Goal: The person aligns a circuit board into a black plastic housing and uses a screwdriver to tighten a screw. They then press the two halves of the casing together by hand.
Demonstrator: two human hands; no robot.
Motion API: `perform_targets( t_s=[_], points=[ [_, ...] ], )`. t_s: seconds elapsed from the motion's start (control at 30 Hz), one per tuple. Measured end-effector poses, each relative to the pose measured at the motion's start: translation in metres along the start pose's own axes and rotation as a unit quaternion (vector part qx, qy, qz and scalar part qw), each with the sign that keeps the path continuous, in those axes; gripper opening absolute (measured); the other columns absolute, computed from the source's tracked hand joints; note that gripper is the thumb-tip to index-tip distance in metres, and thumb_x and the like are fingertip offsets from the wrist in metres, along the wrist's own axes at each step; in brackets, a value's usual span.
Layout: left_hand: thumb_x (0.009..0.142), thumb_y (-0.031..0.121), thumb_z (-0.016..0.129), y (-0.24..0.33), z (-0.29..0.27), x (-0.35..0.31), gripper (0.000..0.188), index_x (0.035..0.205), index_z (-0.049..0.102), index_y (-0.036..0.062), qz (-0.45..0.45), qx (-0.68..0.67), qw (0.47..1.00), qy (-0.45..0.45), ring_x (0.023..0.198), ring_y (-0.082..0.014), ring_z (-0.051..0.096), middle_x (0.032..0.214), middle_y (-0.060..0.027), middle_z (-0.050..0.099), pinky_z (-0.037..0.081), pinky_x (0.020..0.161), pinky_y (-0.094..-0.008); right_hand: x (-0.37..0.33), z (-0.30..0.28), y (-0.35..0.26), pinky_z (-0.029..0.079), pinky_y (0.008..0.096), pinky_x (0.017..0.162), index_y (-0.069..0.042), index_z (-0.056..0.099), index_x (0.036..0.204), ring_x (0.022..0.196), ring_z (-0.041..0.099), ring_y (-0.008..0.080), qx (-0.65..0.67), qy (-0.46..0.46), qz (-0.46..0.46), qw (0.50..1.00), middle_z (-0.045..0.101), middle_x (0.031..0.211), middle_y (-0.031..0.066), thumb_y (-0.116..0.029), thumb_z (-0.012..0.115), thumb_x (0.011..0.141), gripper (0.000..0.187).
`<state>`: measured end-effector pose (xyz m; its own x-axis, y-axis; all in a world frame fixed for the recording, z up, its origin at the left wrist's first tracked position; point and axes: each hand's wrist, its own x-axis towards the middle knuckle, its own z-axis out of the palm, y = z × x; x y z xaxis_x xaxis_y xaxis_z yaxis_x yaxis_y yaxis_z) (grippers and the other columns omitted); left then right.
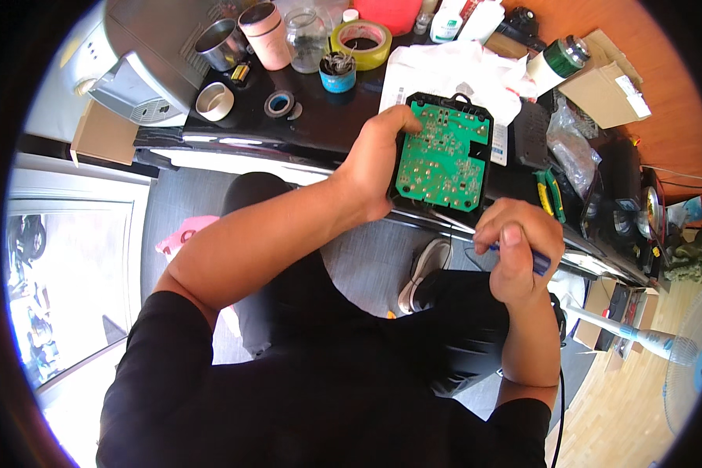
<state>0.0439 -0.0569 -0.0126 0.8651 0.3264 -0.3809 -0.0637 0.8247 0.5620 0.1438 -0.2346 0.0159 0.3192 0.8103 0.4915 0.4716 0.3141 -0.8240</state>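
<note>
My left hand [366, 168] grips the left side of a black plastic housing [418, 206], its thumb resting on the green circuit board [443, 164] that fills it. The board's soldered side faces up, above the front edge of the black table. A screwdriver [540, 262] with a blue handle is wrapped in the fingers of my right hand [519, 242]. Its metal shaft points up and left to the housing's lower edge. Whether the tip touches or only lies close there, I cannot tell.
Behind the board lie white plastic bags [452, 66]. Yellow tape [363, 45], a blue tin of wire [338, 72], a glass jar [306, 39] and a pink tumbler [264, 35] stand at the back left. Green-yellow pliers [550, 193] lie right; a fan [682, 351] stands lower right.
</note>
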Motion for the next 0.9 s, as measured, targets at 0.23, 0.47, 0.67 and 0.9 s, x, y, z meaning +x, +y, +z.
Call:
perform_targets(
  t_s=[0.23, 0.47, 0.67, 0.9],
  points=[
    [0.089, 0.029, 0.044, 0.004, 0.002, -0.003, 0.045, 0.117, 0.063, 0.0000, -0.042, 0.013, 0.999, 0.028, 0.098, -0.0307, 0.071, 0.110, -0.0173, 0.071, 0.057, 0.092, -0.0448, 0.005, 0.004, 0.001, 0.044, 0.0262, 0.050, 0.001, 0.062, 0.072, 0.052, 0.059, 0.0133, -0.011, -0.006, 0.062, 0.998, 0.061, 0.063, 0.0071, -0.014, 0.054, 0.098, 0.031],
    [0.090, 0.029, 0.043, 0.004, 0.003, -0.003, 0.046, 0.120, 0.063, 0.0003, -0.043, 0.026, 0.998, 0.038, 0.099, -0.0298, 0.071, 0.112, -0.0164, 0.072, 0.057, 0.094, -0.0448, 0.007, 0.005, 0.001, 0.045, 0.0255, 0.051, 0.002, 0.062, 0.074, 0.053, 0.059, 0.0110, 0.017, -0.009, 0.091, 0.996, 0.062, 0.064, 0.0057, -0.017, 0.053, 0.101, 0.033],
    [0.090, 0.029, 0.043, 0.002, 0.002, -0.002, 0.046, 0.120, 0.063, 0.0002, -0.045, 0.026, 0.998, 0.036, 0.099, -0.0303, 0.071, 0.112, -0.0165, 0.071, 0.057, 0.093, -0.0456, 0.003, 0.004, 0.001, 0.045, 0.0258, 0.051, 0.003, 0.061, 0.074, 0.054, 0.060, 0.0121, 0.008, 0.001, 0.079, 0.997, 0.063, 0.066, 0.0075, -0.017, 0.053, 0.101, 0.035],
    [0.089, 0.029, 0.043, 0.006, 0.002, -0.001, 0.046, 0.121, 0.062, 0.0015, -0.040, 0.006, 0.999, 0.028, 0.098, -0.0315, 0.071, 0.112, -0.0168, 0.071, 0.058, 0.090, -0.0473, -0.003, -0.010, 0.000, 0.041, 0.0270, 0.049, 0.004, 0.061, 0.074, 0.053, 0.055, 0.0139, 0.077, 0.090, 0.085, 0.989, 0.062, 0.068, 0.0114, -0.026, 0.051, 0.101, 0.041]
  ],
)
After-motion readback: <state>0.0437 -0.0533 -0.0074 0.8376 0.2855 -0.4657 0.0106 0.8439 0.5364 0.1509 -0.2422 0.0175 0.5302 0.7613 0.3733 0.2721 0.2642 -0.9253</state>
